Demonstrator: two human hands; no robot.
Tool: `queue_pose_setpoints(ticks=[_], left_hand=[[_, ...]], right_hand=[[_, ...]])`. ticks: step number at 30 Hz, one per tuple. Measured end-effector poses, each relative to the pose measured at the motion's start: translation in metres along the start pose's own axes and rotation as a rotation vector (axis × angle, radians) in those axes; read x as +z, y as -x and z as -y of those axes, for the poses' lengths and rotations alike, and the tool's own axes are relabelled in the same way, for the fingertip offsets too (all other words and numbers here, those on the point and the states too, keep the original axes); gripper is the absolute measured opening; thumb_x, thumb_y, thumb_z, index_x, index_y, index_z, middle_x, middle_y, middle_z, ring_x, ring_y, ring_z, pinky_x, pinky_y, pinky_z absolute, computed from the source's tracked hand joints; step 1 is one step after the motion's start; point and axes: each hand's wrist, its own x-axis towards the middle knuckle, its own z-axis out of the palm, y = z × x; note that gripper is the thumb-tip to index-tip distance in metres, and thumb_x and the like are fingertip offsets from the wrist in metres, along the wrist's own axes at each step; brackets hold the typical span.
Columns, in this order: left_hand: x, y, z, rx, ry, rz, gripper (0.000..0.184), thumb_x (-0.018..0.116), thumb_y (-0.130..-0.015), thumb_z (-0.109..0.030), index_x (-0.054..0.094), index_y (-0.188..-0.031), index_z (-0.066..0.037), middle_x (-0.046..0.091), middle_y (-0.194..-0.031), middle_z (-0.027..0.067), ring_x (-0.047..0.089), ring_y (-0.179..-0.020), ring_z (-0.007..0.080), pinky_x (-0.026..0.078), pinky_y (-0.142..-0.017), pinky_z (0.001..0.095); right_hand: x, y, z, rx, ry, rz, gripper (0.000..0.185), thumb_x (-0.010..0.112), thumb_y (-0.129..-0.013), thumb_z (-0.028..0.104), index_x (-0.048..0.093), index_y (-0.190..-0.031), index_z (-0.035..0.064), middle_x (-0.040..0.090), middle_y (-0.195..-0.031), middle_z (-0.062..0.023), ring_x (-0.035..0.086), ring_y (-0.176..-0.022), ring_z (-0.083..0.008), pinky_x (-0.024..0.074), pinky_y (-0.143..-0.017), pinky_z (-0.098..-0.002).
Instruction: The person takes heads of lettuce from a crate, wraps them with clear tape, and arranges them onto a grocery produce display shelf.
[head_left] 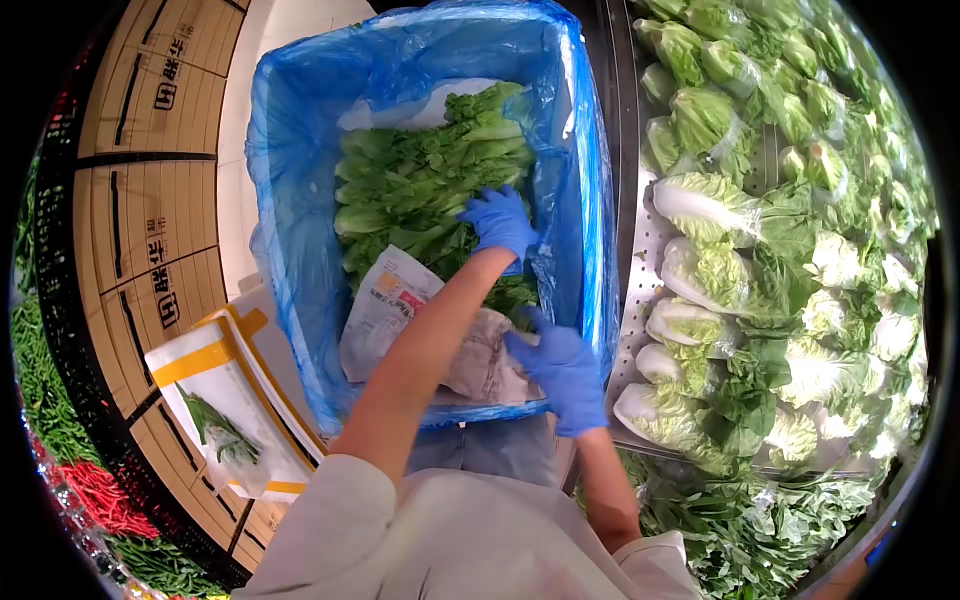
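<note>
Leafy green lettuce (430, 180) lies in a bin lined with a blue plastic bag (300, 110). My left hand (500, 225), in a blue glove, rests on the right side of the leaves with its fingers spread. Lower down, by the bin's near right corner, my right hand (562, 370) is also gloved in blue. Its fingers are apart, beside the edge of a printed newspaper sheet (390, 300) that covers the near part of the lettuce. My left forearm hides part of that sheet.
On the right, a perforated display shelf (630, 330) carries Chinese cabbages (700, 270) and wrapped lettuces (705, 120). Cardboard boxes (150, 210) line the left, with a yellow-taped white foam box (205, 350) near the bin. Green chillies (50, 360) and red chillies (100, 495) lie farther left.
</note>
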Motion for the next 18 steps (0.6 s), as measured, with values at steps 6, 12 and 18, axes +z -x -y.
queue_pose_setpoints(ticks=[6,12,18], left_hand=[[0.037,-0.005,0.067,0.293,0.401,-0.015,0.077,0.073,-0.061,-0.022,0.037,-0.128,-0.009,0.047,-0.119,0.0204,0.055,-0.100,0.0302,0.043,-0.087,0.0350],[-0.040,0.044,0.144,0.031,1.495,0.382,0.076,0.069,-0.067,-0.005,0.033,-0.133,-0.008,0.045,-0.124,0.0087,0.047,-0.112,0.0188,0.040,-0.091,0.0280],[-0.073,0.102,0.195,0.305,1.756,0.355,0.079,0.066,-0.066,0.001,0.029,-0.135,-0.005,0.045,-0.126,0.0090,0.048,-0.111,0.0177,0.039,-0.094,0.0283]], right_hand=[[0.017,0.013,0.002,-0.014,-0.059,0.145,0.047,0.052,-0.080,0.044,0.053,-0.112,0.0090,0.062,-0.074,-0.0178,0.060,-0.071,-0.0346,0.0465,-0.063,-0.0418],[0.005,0.019,-0.038,-0.005,-0.465,0.086,0.048,0.061,-0.078,0.041,0.056,-0.111,0.0074,0.063,-0.080,-0.0152,0.062,-0.075,-0.0239,0.0468,-0.068,-0.0313],[-0.032,0.012,-0.044,-0.033,-0.971,-0.003,0.042,0.068,-0.077,0.019,0.056,-0.115,0.0077,0.059,-0.100,-0.0048,0.054,-0.087,-0.0115,0.0440,-0.079,-0.0251]])
